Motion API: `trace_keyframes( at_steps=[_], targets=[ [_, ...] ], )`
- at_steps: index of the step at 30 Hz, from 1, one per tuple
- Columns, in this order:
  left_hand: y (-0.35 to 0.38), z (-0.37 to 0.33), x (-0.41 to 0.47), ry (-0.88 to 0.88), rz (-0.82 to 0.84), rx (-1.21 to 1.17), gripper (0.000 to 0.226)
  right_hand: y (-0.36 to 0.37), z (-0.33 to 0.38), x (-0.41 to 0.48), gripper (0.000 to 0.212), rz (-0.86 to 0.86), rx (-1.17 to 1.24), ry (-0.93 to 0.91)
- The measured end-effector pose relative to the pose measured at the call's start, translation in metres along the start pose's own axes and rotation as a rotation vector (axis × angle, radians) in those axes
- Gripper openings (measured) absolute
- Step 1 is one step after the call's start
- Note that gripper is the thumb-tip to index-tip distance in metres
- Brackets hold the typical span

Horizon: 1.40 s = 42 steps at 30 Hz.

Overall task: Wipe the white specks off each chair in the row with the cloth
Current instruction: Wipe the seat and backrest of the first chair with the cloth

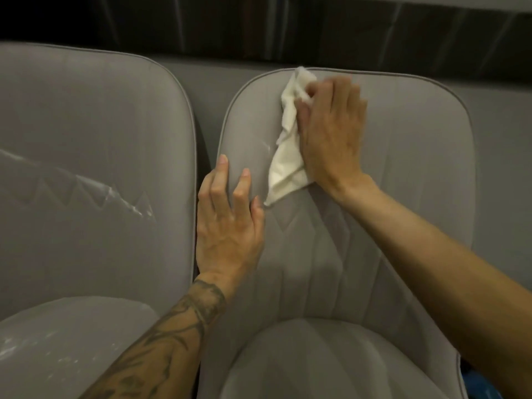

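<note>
1. Two chairs: the left chair [86, 125], streaked white, looks untouched; the centre chair [403, 168] seems nearly clean.
2. The left hand [227, 223] rests flat, fingers spread, on its edge.
3. The right hand [331, 131] presses the cloth [285, 168] flat, upper centre.
4. One faint streak [266, 146] remains beside it.

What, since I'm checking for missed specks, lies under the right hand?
The white cloth, pressed against the chair backrest by the right hand. Anything beneath them is hidden.
</note>
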State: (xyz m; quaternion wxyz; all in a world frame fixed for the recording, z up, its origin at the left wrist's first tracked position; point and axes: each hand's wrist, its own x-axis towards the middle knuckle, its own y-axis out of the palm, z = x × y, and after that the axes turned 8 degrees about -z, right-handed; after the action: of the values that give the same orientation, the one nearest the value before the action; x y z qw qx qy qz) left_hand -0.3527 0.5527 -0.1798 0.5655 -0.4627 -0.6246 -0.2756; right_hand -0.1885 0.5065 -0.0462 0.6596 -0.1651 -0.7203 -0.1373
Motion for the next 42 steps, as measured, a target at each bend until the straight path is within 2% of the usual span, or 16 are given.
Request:
trace_keyframes(
  at_steps=[2,4,7,10,11,14,16,19,22,25,31,33,35,38,40,42],
  targets=[
    [0.000,-0.001,-0.002,0.005,0.002,-0.008,0.044,0.004,0.010,0.008,0.026,-0.015,-0.007,0.103],
    [0.000,0.000,-0.002,0.011,-0.004,-0.009,0.045,-0.002,0.019,-0.025,0.022,0.015,0.070,0.072],
    [0.001,0.001,0.000,-0.001,-0.005,-0.016,0.044,-0.021,0.017,-0.082,0.020,0.149,0.217,-0.215],
    [0.000,0.001,-0.001,0.012,-0.003,-0.016,0.044,-0.017,-0.004,-0.048,0.019,0.145,0.205,-0.466],
    [0.000,0.001,-0.001,0.012,-0.010,-0.012,0.044,-0.011,-0.006,-0.027,0.019,0.120,0.167,-0.440],
    [-0.001,0.001,-0.001,0.007,-0.006,-0.006,0.044,0.005,-0.001,0.023,0.025,0.025,0.043,-0.052],
    [0.000,0.001,0.000,0.005,-0.006,-0.012,0.044,0.006,0.013,0.010,0.025,-0.002,0.049,0.096],
    [0.002,0.002,-0.002,0.009,-0.022,0.001,0.039,-0.008,0.027,-0.080,0.023,0.042,0.152,-0.001],
    [0.002,0.002,-0.003,0.016,-0.013,0.007,0.040,-0.041,0.022,-0.181,0.026,0.190,0.277,-0.225],
    [0.002,0.003,-0.003,0.010,-0.005,0.006,0.040,-0.054,0.011,-0.204,0.018,0.264,0.265,-0.405],
    [0.003,0.002,-0.003,-0.002,0.004,0.022,0.042,-0.030,0.028,-0.158,0.021,0.105,0.235,0.066],
    [0.003,0.003,-0.004,-0.003,0.007,0.022,0.042,-0.042,0.036,-0.207,0.019,0.185,0.308,-0.053],
    [0.002,0.002,-0.004,-0.005,0.021,0.018,0.042,-0.062,0.035,-0.252,0.014,0.322,0.359,-0.291],
    [0.001,0.002,-0.004,-0.010,0.019,0.019,0.041,-0.068,0.021,-0.252,0.024,0.364,0.356,-0.537],
    [0.002,0.003,-0.004,-0.015,0.012,0.023,0.040,-0.058,0.018,-0.224,0.019,0.273,0.337,-0.486],
    [0.002,0.002,-0.004,-0.020,0.019,0.020,0.042,-0.048,0.019,-0.202,0.016,0.187,0.306,-0.275]
  ],
)
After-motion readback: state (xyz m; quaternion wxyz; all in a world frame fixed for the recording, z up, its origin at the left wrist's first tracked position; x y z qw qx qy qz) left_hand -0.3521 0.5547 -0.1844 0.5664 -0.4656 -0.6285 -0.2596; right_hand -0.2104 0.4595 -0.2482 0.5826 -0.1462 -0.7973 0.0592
